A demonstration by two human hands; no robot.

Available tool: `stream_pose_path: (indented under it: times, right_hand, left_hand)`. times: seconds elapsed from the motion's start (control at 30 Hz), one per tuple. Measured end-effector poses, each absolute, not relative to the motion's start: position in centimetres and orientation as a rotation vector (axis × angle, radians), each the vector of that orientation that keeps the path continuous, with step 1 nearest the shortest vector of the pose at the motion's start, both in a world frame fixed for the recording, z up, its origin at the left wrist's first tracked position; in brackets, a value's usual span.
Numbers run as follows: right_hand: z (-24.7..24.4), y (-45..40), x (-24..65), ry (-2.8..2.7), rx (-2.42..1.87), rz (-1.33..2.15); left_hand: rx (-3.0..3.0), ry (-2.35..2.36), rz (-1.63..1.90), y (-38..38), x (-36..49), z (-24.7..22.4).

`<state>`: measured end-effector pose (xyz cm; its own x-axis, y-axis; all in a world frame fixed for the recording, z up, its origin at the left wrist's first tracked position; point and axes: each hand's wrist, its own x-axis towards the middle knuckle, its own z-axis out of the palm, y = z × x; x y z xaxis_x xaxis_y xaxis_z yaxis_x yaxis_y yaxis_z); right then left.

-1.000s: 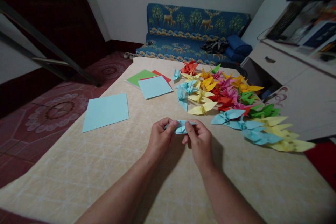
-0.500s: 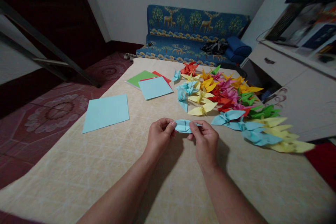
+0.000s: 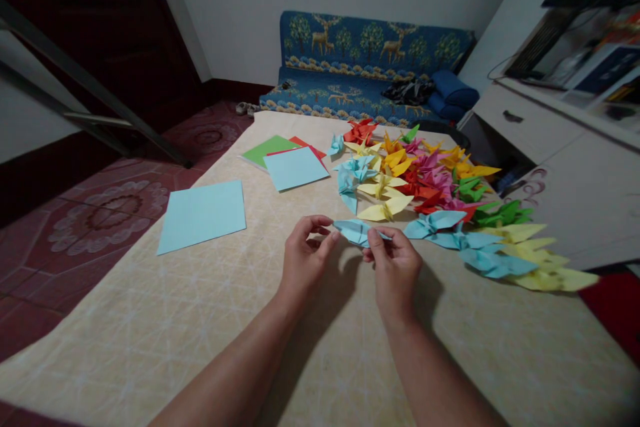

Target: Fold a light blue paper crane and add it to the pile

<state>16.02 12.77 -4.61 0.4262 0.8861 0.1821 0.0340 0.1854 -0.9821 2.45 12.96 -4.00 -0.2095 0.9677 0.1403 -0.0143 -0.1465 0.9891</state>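
Note:
A small folded piece of light-blue origami paper [image 3: 354, 232] is held above the table, its pointed left end tilted slightly up. My right hand [image 3: 397, 270] pinches it near its right end, thumb on top and fingers beneath. Beside the left tip, my left hand [image 3: 306, 260] has its thumb and index finger apart; whether a fingertip touches the paper I cannot tell. Just beyond and to the right lie folded paper cranes in blue, yellow, red, pink, orange and green, among them a yellow crane [image 3: 385, 208] and a blue crane [image 3: 435, 223].
A flat light-blue sheet [image 3: 203, 217] lies on the left of the cloth-covered table [image 3: 200, 320]. Farther back, another blue sheet [image 3: 296, 168] overlaps red and green paper [image 3: 270, 147]. Past the table stands a blue patterned sofa [image 3: 350, 73], with a white cabinet [image 3: 575, 187] at the right.
My left thumb and index finger have parted and loosened from the folded paper's left end. The paper has tilted, left end up, in my right hand.

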Motion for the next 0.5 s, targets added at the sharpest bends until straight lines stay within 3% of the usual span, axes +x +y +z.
stream_pose_path:
  times: [0.5]
  right_hand:
    - [-4.41,12.32,15.88,-1.097,-1.176,0.749]
  left_hand:
    - [1.339,1.375,1.475,13.37,2.17,-4.81]
